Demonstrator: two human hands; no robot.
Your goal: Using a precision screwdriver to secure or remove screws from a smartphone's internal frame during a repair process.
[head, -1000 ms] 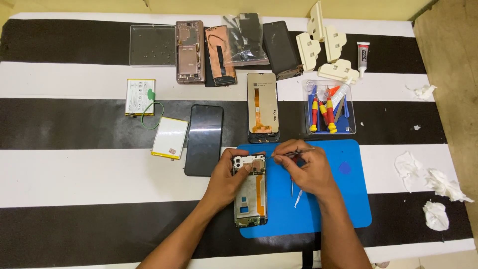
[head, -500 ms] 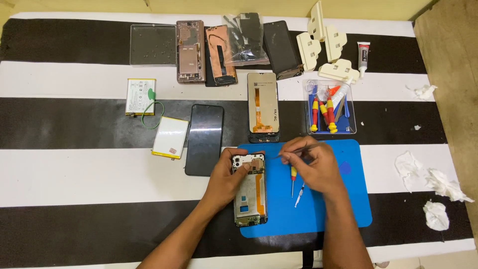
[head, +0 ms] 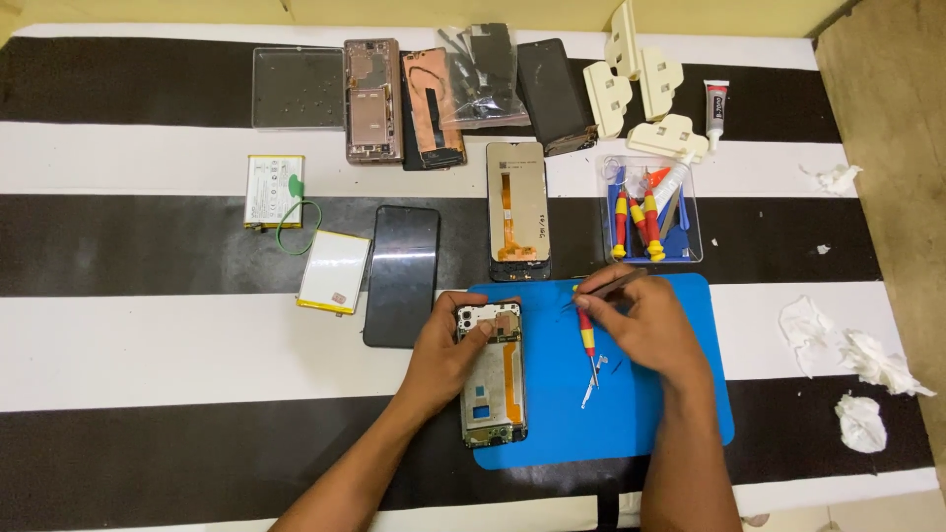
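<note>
Here, an opened phone (head: 493, 374) with its back removed lies on a blue mat (head: 690, 414), steadied under the left hand (head: 443, 355), whose fingers clasp its top edge. Just right of it, the right hand (head: 641, 320) pinches dark tweezers (head: 616, 284) above a red-and-yellow screwdriver (head: 587, 335). The work seems mid-disassembly; next calls for a fine, steady pick at small parts. A tool tray (head: 652, 212) sits beyond the right hand.

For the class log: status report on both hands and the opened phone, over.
Left hand steadies opened phone on blue mat. Right hand pinches tweezers, off the phone. Red-yellow screwdriver lies beside it.
</note>
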